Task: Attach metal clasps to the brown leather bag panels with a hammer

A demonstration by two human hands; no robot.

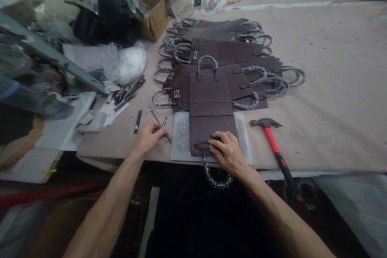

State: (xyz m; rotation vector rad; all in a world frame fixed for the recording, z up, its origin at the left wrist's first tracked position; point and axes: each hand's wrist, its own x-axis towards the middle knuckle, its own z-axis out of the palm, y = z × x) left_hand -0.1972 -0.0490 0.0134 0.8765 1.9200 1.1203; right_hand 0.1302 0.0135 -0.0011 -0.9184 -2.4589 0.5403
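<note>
A flat dark brown leather bag piece (pixel 210 105) lies on a grey pad (pixel 181 139) at the table's near edge. One wrapped handle (pixel 207 60) is at its far end, and another wrapped handle (pixel 215 177) hangs over the near edge. My right hand (pixel 226 151) presses on the near end of the piece by the handle tab, fingers curled. My left hand (pixel 148 139) pinches a small metal punch tool (pixel 165 129) just left of the pad.
A red-handled hammer (pixel 273 139) lies right of the pad. Several more brown bag pieces (pixel 229 52) with wrapped handles are stacked behind. Small metal tools (pixel 127 94) lie to the left, with plastic bags (pixel 130 62), cardboard boxes (pixel 155 18) and clutter beyond.
</note>
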